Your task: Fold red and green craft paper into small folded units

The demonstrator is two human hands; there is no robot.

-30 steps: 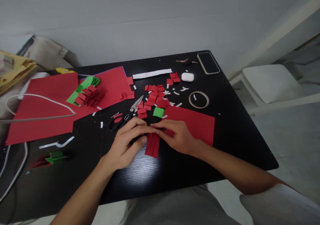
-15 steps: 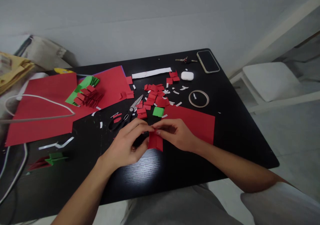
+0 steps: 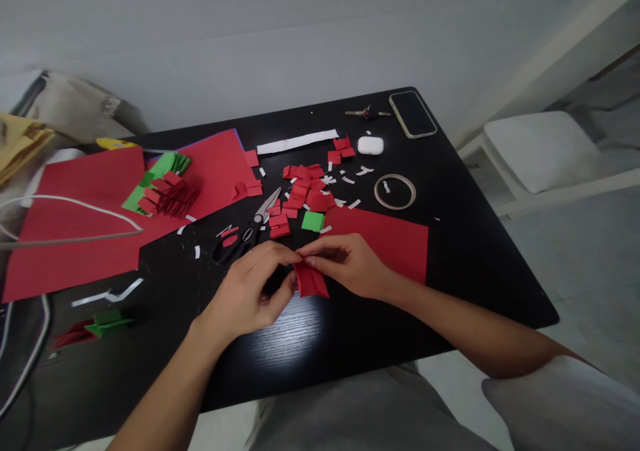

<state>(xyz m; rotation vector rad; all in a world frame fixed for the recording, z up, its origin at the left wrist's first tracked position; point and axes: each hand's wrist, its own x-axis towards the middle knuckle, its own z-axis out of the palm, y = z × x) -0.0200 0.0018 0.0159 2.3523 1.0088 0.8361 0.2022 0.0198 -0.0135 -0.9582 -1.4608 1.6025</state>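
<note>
A small pleated red paper piece [image 3: 311, 281] sits just above the black table [image 3: 475, 257], pinched at its top end by both hands. My left hand [image 3: 247, 294] grips it from the left with thumb and fingertips closed. My right hand [image 3: 347, 264] pinches it from the right, its fingers curled over the fold. Black-handled scissors [image 3: 245, 234] lie just beyond my left hand. A red paper sheet [image 3: 390, 241] lies under and behind my right hand. A heap of small red folded pieces [image 3: 305, 194] and one green square [image 3: 313, 221] lie further back.
Large red sheets [image 3: 75, 231] with a green and red folded stack [image 3: 160, 187] cover the left side, crossed by a white cable [image 3: 75, 204]. A tape ring [image 3: 395, 191], white earbud case [image 3: 371, 145], phone [image 3: 413, 114], keys [image 3: 365, 113] and white paper strip [image 3: 297, 141] lie at the back.
The pleated red piece was lying long and flat a second ago; it is shorter and more bunched between my fingertips. The view has shifted slightly downward.
</note>
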